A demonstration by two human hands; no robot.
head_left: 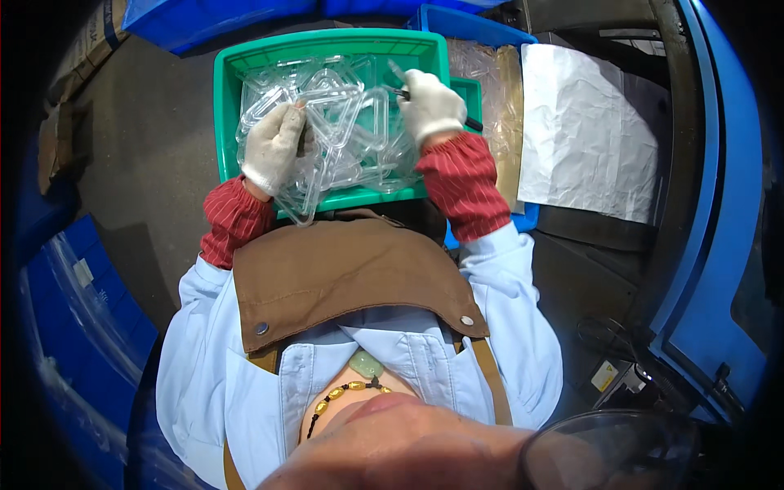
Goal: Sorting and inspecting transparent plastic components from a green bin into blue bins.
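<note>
My left hand (273,149), in a white knit glove, is closed with thumb and fingers pinching a clear plastic triangular frame (351,116). The frame is held over a green bin (327,37) heaped with similar clear plastic parts (278,75). One long clear part slants down across the bin's near rim below my left hand. My right hand (433,108), gloved too, is wrapped round a slim black-handled tool (473,124). Its dark end shows beyond the fingers near the frame; the grip itself is hidden in the glove.
Right of the bin, a blue crate (478,26) holds more clear parts beside a cardboard strip (512,122). A crumpled white sheet (588,131) lies farther right, before a blue machine frame (694,204). Blue bins stand at the back and lower left.
</note>
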